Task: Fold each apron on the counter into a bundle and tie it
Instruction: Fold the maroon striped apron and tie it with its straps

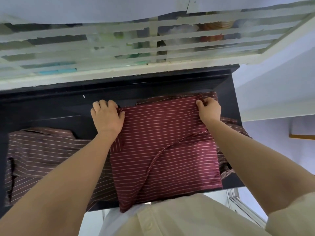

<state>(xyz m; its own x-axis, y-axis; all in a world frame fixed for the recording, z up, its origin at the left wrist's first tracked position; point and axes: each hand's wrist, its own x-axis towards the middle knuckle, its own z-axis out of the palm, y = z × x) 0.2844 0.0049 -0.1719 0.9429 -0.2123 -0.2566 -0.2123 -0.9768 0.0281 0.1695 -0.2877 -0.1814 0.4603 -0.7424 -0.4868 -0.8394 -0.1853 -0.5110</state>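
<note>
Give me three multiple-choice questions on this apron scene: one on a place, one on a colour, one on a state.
1. Where do the left hand and right hand grip the red apron?
A. its far corners
B. its near corners
C. its middle

2. What colour is the counter?
A. white
B. black
C. green

3. How is the red apron?
A. rolled and tied
B. heaped
C. flat, untied

Answers:
1 A: both hands pinch the corners farthest from the person.
2 B: its bare top is black.
3 C: it lies spread flat with a strap loose across it.
</note>
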